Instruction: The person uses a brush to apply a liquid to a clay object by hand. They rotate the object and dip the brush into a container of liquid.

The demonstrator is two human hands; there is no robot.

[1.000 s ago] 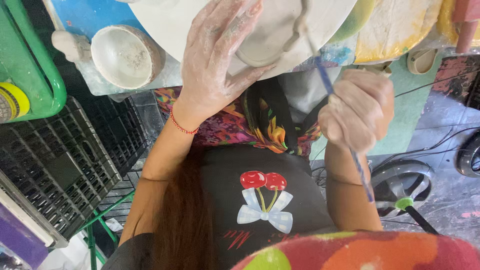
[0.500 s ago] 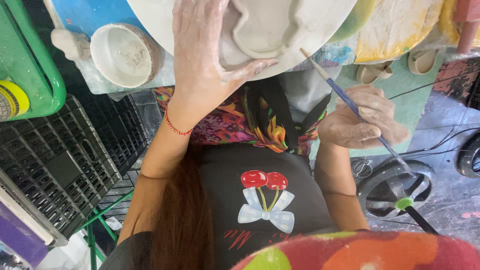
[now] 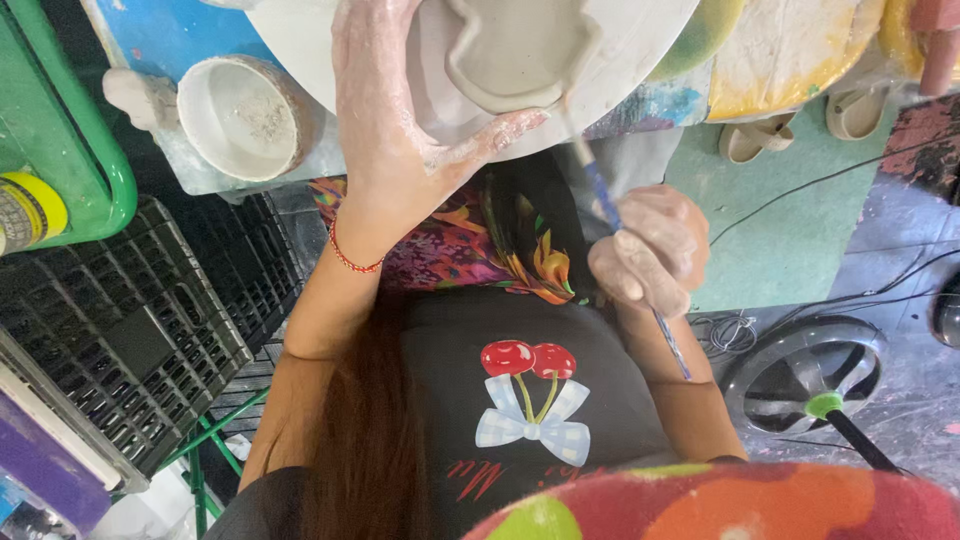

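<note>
At the far left a green tray (image 3: 95, 190) holds a yellow-capped container (image 3: 28, 208), and below it sits a black plastic crate (image 3: 130, 330). Right of these, near the left corner of the blue worktop (image 3: 160, 40), stands a small round bowl (image 3: 245, 115) coated with pale slip, with a pale lump of clay (image 3: 140, 98) just beside it.

The left hand (image 3: 400, 130), smeared with wet clay and wearing a red thread bracelet (image 3: 350, 262) at the wrist, lies spread wide and flat on a large pale round board (image 3: 640, 50) at the worktop's near edge. Its thumb touches the lower rim of a grey clay piece (image 3: 515, 50) with a wavy outline that rests on the board.

Further right, the right hand (image 3: 650, 250) is closed around a thin blue-handled brush (image 3: 610, 215), held slanting; the brush's upper end meets the lower right rim of the clay piece, and its tail sticks out below the hand.

Under both hands the person's lap shows a flowered cloth (image 3: 480, 250) and a black shirt with a cherry print (image 3: 530, 400). At the right, on the floor, lie a pair of sandals (image 3: 800, 125), dark cables (image 3: 860, 290) and a round fan (image 3: 810, 375).
</note>
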